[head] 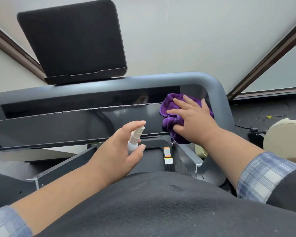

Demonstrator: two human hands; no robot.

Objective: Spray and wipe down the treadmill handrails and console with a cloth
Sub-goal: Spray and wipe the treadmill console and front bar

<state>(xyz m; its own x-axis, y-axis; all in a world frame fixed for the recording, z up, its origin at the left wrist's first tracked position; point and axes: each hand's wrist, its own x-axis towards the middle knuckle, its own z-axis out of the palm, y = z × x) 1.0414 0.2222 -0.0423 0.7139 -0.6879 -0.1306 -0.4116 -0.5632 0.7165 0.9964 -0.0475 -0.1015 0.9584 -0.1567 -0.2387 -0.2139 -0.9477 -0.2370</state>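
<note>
My right hand (193,118) lies flat with straight fingers on a bunched purple cloth (169,106), pressing it against the right end of the glossy black console panel (67,124). A small white spray bottle (134,140) is held in my left hand (116,149), fingers curled round it, forefinger over the nozzle, which points toward the console. The grey handrail (212,84) curves round the console's far right corner. A black tablet screen (72,40) stands above the console at the upper left.
Treadmill frame struts (186,154) and a warning label (167,155) show below the console. Right of the treadmill, cables (261,117) lie on dark floor beside a round beige object (285,137). White wall panels with brown trim (266,60) are behind.
</note>
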